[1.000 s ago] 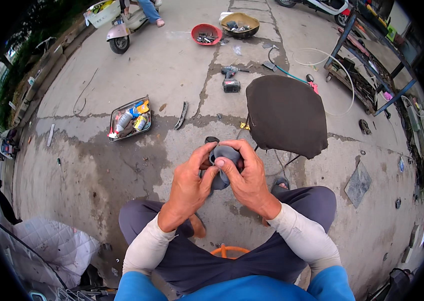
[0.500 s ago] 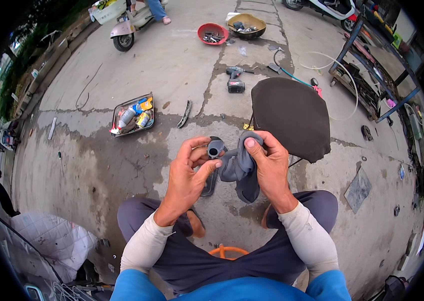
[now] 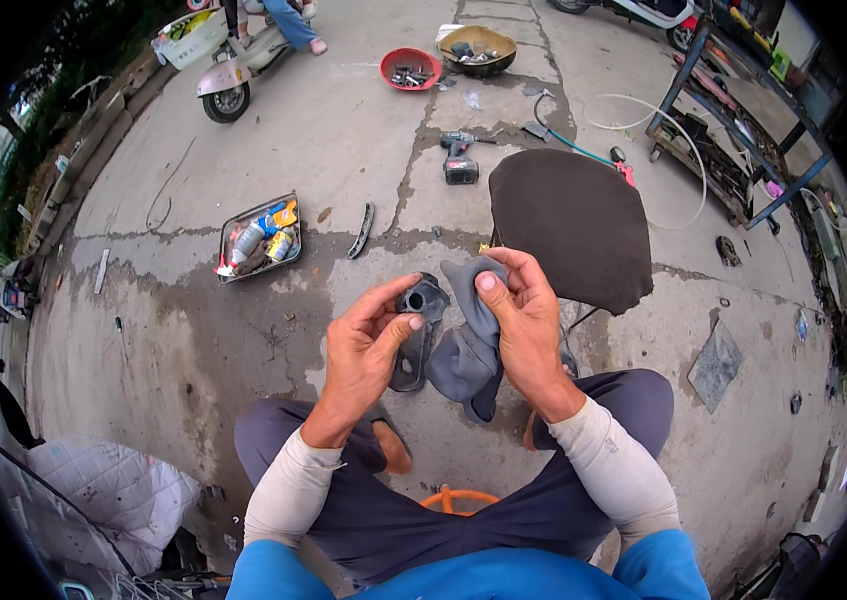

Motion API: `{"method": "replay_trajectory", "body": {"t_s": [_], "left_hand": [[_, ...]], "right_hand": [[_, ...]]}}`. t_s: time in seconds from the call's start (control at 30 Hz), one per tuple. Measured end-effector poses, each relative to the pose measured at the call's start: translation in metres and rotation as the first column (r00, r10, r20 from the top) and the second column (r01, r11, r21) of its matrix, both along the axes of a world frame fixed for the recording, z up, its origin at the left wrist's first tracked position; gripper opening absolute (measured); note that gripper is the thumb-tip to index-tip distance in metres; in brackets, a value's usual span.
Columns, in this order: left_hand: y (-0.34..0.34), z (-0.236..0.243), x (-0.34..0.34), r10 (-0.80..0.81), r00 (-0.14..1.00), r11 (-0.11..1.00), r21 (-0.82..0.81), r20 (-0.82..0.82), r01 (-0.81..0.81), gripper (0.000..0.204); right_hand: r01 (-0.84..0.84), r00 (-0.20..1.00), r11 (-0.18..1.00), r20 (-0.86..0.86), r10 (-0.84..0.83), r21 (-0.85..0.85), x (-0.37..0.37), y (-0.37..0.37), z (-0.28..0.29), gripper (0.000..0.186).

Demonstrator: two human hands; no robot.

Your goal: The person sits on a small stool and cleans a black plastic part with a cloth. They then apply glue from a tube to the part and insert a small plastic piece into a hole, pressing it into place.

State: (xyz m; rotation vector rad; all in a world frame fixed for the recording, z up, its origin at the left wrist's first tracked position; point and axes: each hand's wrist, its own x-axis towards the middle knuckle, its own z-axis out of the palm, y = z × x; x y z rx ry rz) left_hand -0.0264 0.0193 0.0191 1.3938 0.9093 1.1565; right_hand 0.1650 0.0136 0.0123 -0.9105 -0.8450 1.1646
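Note:
Between the thumb and fingers of my left hand [image 3: 363, 340] is a dark grey part with a round hole [image 3: 427, 298], its opening turned up toward me. A long black piece with a raised rim [image 3: 409, 366] shows just below it; whether the two are joined, I cannot tell. My right hand [image 3: 528, 325] pinches a grey cloth [image 3: 467, 360], which hangs down in loose folds beside the part. Cloth and part are close together, and the cloth hides some of the part's right side.
A dark padded seat [image 3: 571, 230] lies just beyond my right hand. Farther off are a cordless drill [image 3: 460, 160], a tray of bottles and cans [image 3: 226, 262], a red bowl [image 3: 385, 68], a tan basin [image 3: 503, 62] and a metal rack [image 3: 811, 180]. A person sits by a scooter [image 3: 227, 76].
My right hand has shifted the cloth, now bunched higher at the fingers and lower at its hanging end. The part in my left hand has tilted, showing more of its side.

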Motion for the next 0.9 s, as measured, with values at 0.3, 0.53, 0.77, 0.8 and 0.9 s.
{"method": "replay_trajectory", "body": {"t_s": [0.3,0.53,0.77,0.8,0.9], "left_hand": [[-0.002,-0.004,0.005,-0.200,0.954,0.970,-0.093,0.222,0.224,0.034],[-0.002,-0.002,0.014,-0.089,0.996,0.993,-0.071,0.029,0.091,0.035],[0.002,0.002,0.008,-0.045,0.994,0.992,-0.111,0.103,0.057,0.025],[0.003,0.002,0.008,-0.023,0.998,0.997,-0.078,0.056,0.028,0.024],[-0.002,0.003,0.016,0.000,0.999,0.995,-0.096,0.041,0.004,0.024]], "right_hand": [[-0.108,0.988,0.993,0.109,0.112,-0.041,0.004,0.011,-0.010,0.015],[-0.129,0.944,0.990,0.298,0.142,-0.061,0.009,-0.001,0.000,0.017],[-0.154,0.937,0.973,0.288,0.200,-0.172,0.005,-0.005,0.000,0.018],[-0.093,0.976,0.986,0.181,0.117,-0.137,0.000,-0.005,0.004,0.017],[-0.026,0.956,0.999,0.293,0.017,0.027,0.001,-0.007,0.004,0.017]]}}
